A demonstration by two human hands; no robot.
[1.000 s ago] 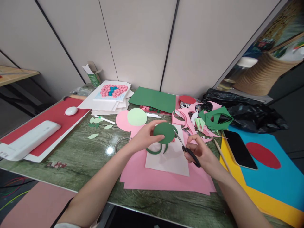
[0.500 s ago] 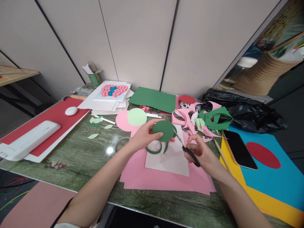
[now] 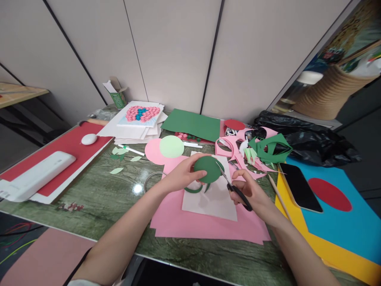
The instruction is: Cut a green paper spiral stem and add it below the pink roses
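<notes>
My left hand (image 3: 186, 174) pinches a dark green paper circle (image 3: 208, 169) at its left edge, thumb on top. In my right hand (image 3: 247, 188) are black-handled scissors (image 3: 238, 194), their blades at the circle's right edge. A thin green strip stands off that edge beside the blades. Beneath the hands, a white sheet (image 3: 214, 204) lies on pink paper (image 3: 205, 228). Curved green offcuts (image 3: 193, 190) rest on the white sheet, partly covered by the held circle.
Pink (image 3: 153, 151) and light green circles (image 3: 172, 146) lie behind my left hand. Pink and green scraps (image 3: 269, 149) pile up at the back right. A phone (image 3: 300, 186) rests on blue and yellow sheets at right. A white device (image 3: 38, 174) sits on a red board at left.
The green circle has shifted slightly right and down with my left hand. The scissors stay at its right edge, also a little lower.
</notes>
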